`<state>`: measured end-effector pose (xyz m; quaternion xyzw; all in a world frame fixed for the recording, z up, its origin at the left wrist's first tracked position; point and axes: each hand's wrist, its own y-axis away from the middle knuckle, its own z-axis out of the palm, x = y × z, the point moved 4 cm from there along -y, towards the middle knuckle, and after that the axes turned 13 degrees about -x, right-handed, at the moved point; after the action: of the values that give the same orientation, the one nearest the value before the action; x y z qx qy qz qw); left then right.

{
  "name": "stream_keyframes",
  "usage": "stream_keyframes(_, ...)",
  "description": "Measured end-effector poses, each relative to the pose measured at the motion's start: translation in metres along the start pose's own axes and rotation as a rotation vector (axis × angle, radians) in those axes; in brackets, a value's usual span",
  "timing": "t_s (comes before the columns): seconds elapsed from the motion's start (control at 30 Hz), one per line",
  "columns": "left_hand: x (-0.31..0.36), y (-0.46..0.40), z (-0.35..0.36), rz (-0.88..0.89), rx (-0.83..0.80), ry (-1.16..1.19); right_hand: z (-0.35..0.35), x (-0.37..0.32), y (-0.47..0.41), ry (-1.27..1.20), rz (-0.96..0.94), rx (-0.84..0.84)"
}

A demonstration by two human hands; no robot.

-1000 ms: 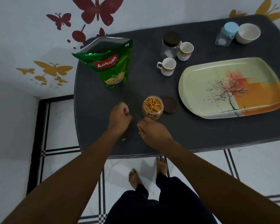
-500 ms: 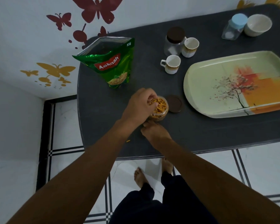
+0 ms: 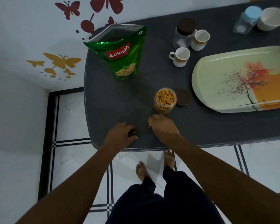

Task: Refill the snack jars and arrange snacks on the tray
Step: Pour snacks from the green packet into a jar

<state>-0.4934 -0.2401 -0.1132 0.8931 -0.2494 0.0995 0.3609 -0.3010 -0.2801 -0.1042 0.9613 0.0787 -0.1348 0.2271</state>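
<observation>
Dark table (image 3: 208,126): open jar (image 3: 165,101), full, rigid, probably slippery, grip mid-wall; left hand (image 3: 121,136) and right hand (image 3: 163,126) at its six o'clock pinching spilled sticks.

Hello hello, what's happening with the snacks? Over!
Left hand and right hand picking up spilled sticks. Snack jar full, lid off beside it. Tray bare.

Home: butterfly wall decals (image 3: 61,61), teacups (image 3: 180,57)

My left hand (image 3: 121,135) curls over a fallen snack stick (image 3: 134,132) on the dark surface (image 3: 113,107); my right hand (image 3: 163,126) pinches another stick (image 3: 149,126) beside the open jar (image 3: 165,101).
</observation>
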Motion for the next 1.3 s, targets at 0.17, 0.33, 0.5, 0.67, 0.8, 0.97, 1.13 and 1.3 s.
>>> stream_keyframes(0.17,0.005,0.001,0.008,0.045,0.057,0.011,0.007,-0.006,0.003,0.133,-0.166,-0.068)
stream_keyframes(0.33,0.009,0.001,0.011,0.051,0.065,0.002,0.012,-0.012,0.001,0.190,-0.149,-0.092)
stream_keyframes(0.5,0.014,0.000,0.008,0.008,0.105,-0.018,0.018,-0.017,0.001,0.165,-0.064,-0.091)
stream_keyframes(0.67,0.031,0.001,-0.017,0.006,0.285,0.176,0.016,-0.021,-0.005,-0.009,0.119,-0.128)
stream_keyframes(0.8,0.067,-0.009,-0.060,0.059,0.448,0.375,0.016,-0.021,-0.008,-0.054,0.162,-0.139)
stream_keyframes(0.97,0.119,-0.030,-0.099,0.180,0.486,0.356,0.018,-0.019,-0.007,-0.073,0.193,-0.151)
stream_keyframes(1.13,0.123,-0.038,-0.094,0.147,0.418,0.317,0.018,-0.023,-0.004,0.020,0.185,-0.094)
stream_keyframes(1.3,0.093,-0.026,-0.073,0.076,0.469,0.434,0.021,-0.028,-0.005,0.119,0.128,-0.082)
